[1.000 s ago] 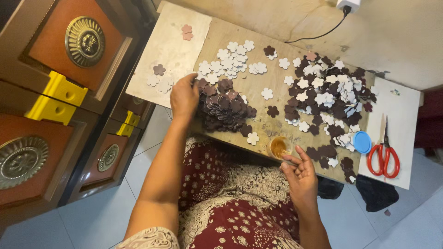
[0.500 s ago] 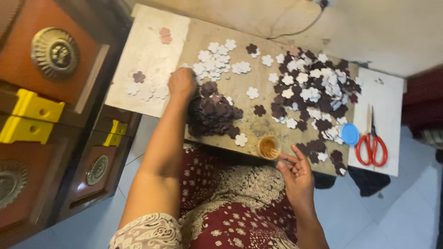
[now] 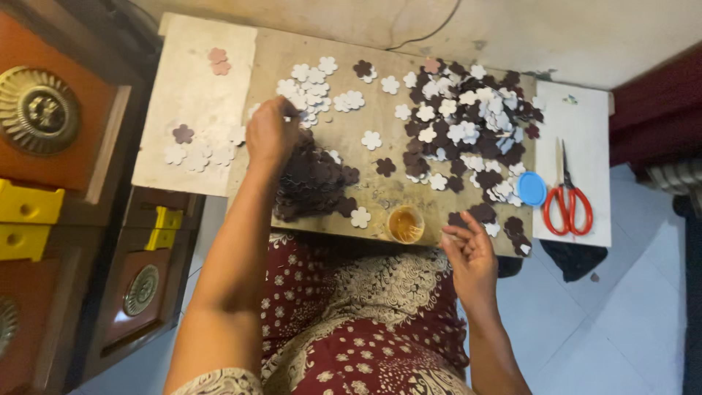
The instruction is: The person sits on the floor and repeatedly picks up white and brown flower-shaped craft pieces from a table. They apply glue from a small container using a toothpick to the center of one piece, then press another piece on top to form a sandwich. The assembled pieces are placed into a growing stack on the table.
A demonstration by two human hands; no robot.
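My left hand (image 3: 272,135) rests on top of the pile of dark flower shapes (image 3: 313,184), which spreads toward five o'clock from it. My fingers curl down; I cannot tell if they pinch one. My right hand (image 3: 468,256) is half open and holds nothing I can see, with the small glue pot (image 3: 406,224) at ten o'clock.
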